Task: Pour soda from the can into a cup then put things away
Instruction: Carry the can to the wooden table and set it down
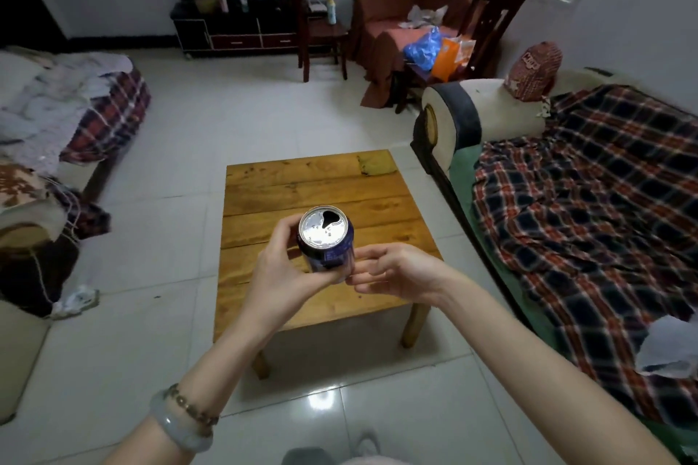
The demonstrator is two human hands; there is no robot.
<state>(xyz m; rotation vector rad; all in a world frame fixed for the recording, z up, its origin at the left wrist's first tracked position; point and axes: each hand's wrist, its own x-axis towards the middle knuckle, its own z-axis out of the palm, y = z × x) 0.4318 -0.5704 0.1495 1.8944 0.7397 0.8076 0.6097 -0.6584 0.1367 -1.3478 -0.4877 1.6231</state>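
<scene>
A dark blue soda can (328, 240) with a silver top and an open mouth hole is held upright above the low wooden table (302, 185). My left hand (281, 276) wraps around its left side and bottom. My right hand (393, 274) is just to the right of the can, fingers loosely curled, fingertips close to the can's lower edge; whether they touch it is unclear. No cup is in view.
A sofa with a plaid blanket (589, 208) runs along the right. Another plaid-covered seat (94, 113) stands at the left. A dark cabinet (234, 26), a wooden chair (321, 38) and an armchair with bags (434, 45) are at the back. White tile floor surrounds the table.
</scene>
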